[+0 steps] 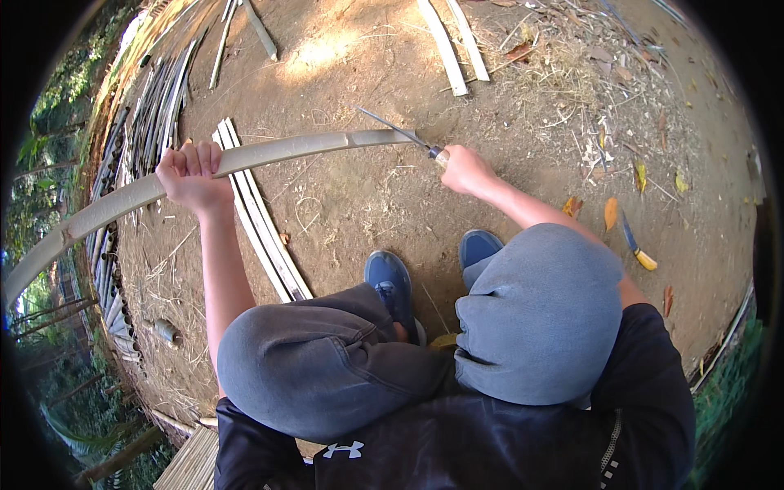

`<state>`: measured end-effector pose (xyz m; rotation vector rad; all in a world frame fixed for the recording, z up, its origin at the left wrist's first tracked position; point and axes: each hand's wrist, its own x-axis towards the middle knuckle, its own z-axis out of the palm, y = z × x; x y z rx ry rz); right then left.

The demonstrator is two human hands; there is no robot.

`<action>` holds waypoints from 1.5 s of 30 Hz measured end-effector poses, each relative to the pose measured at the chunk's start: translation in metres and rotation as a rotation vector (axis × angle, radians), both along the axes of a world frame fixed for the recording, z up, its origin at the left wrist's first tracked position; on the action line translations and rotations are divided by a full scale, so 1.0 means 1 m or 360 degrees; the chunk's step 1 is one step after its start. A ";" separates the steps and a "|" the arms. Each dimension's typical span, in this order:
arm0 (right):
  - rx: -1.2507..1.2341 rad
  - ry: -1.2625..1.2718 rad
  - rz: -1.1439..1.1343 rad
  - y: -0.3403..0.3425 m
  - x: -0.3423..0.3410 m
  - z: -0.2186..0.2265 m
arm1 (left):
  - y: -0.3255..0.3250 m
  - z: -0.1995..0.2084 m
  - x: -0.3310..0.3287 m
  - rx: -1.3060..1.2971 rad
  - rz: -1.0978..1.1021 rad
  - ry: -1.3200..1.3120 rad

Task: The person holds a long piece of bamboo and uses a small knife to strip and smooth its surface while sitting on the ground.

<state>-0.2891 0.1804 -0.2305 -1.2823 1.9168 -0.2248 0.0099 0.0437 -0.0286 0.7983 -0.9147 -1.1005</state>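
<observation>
Bamboo filled the upper middle of the view: a long pale bamboo strip (245, 159) arced from the far left rim across to the centre, held above the bare dirt ground (367, 204). The left hand (192, 175) gripped it from below, fingers (200, 155) curled tight over its upper edge. The right hand (465, 169) was closed in a fist around the handle of a knife (404, 135), whose thin blade lay against the strip's right end, its tip pointing up and left past the strip's upper edge.

Under the strip, a bundle of split slats (261, 220) lay flat on the ground, running from just below the left hand down toward the person's left knee. More slats (453, 41) lay well apart near the top edge, and a stack of bamboo poles (155, 98) lined the left border of the yard. Two blue shoes (392, 282) stood between the grey-clad knees. A second knife with a yellow handle (637, 247) lay on the ground to the right, near fallen leaves and well clear of both hands.

Open dirt stretched between the strip and the shoes, and beyond the knife toward the upper slats, with only thin shavings scattered on it.
</observation>
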 end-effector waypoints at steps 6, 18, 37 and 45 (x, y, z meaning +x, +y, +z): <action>0.0154 -0.0058 0.0050 0.001 0.002 0.000 | 0.001 0.000 0.007 0.0018 -0.0031 0.0036; 0.0091 0.0040 -0.0067 0.016 -0.019 -0.029 | -0.002 -0.005 0.001 0.0038 0.0036 0.0021; 0.0167 0.0063 -0.0257 0.056 -0.037 -0.034 | 0.002 -0.008 0.015 0.0047 0.0104 0.0006; -0.0091 -0.0095 -0.0204 0.027 -0.017 0.010 | 0.006 0.001 0.004 0.0080 0.0133 -0.0030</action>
